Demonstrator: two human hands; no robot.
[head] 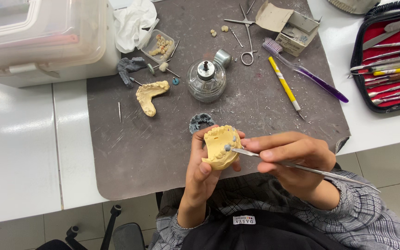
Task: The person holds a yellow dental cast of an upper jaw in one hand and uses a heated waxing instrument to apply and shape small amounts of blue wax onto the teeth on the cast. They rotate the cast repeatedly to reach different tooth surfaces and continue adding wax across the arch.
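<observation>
Left hand (200,173) grips a chalky yellow plaster dental cast (221,146); right hand (288,157) pinches a slim steel wax carver (302,167) touching its grey wax teeth.

A dental laboratory bench is shown. Just beyond the fingers (218,153), a second yellow plaster jaw cast (150,95) and a glass spirit burner (206,81) are laid on a grey work mat (130,153) strewn with wax scraps. Farther right of the fingers, a red-lined case of metal hand instruments (390,60) is set on the white table (19,153).
</observation>
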